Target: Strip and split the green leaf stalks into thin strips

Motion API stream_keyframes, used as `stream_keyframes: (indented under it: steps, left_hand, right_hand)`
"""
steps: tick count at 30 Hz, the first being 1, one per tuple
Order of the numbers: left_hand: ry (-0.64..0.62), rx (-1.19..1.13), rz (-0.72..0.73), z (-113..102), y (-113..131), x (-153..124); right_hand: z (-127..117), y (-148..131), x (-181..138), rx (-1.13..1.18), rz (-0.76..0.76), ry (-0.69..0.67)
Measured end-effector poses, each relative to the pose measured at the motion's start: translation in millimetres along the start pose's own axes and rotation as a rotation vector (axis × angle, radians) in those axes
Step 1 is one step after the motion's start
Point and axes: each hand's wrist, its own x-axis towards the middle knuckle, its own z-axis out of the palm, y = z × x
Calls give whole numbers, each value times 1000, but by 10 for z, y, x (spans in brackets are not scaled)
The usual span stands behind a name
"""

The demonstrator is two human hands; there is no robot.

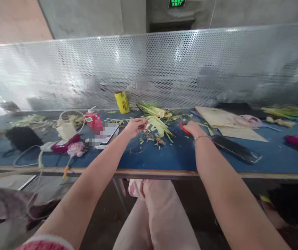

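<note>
The fingers [141, 121] of the left hand [134, 127] are bunched narrow at the pale green stalks [159, 125] midway along the blue desk [149, 160], though whether they pinch a piece I cannot tell. The right hand [195, 130] curls round a red handle [183, 128], right of the stalks and apart from them. Crossing the desk's front edge, the left forearm [103, 163] and right forearm [214, 163] reach forward, both slanting inward.
</note>
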Motion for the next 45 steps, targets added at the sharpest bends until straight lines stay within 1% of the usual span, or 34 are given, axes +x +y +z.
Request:
stream_keyframes:
  steps: [2, 4, 6, 7, 9, 11, 14, 17, 23, 26, 30, 37, 40, 45]
  left_hand:
    - [33, -37, 20, -7, 25, -15]
    - [68, -86, 43, -12, 44, -21]
    - [105, -150, 71, -16, 55, -14]
    - [122, -181, 82, -18, 58, -7]
    - [154, -235, 97, -22, 63, 11]
    - [173, -277, 109, -26, 70, 24]
    - [194, -329, 126, -30, 93, 24]
    - [207, -364, 122, -28, 120, 9]
    - [216, -403, 131, -20, 140, -7]
    - [168, -400, 122, -19, 131, -9]
    - [85, -383, 82, -6, 116, -29]
    - [-2, -346, 31, -4, 89, -61]
    - [-16, -363, 17, -3, 82, -57]
    - [5, -379, -6, 25, 84, -66]
  right_hand:
    - [-3, -67, -47, 112, -81, 145]
    - [-4, -154, -114, 210, -206, 272]
    - [-2, -260, -208, 287, -425, 395]
    - [0, -313, -261, 301, -526, 433]
    - [11, -407, -365, 270, -671, 431]
    - [29, -466, -442, 169, -767, 365]
    - [63, -492, -481, 38, -856, 302]
    - [82, -479, -458, -2, -874, 308]
    - [72, -449, -404, -25, -879, 368]
    - [81, -455, -400, -31, -880, 383]
    - [109, -488, -429, -27, -910, 367]
    - [146, -533, -460, 4, -923, 362]
    - [155, -541, -462, 20, -927, 356]
    - [147, -566, -506, 36, -925, 354]
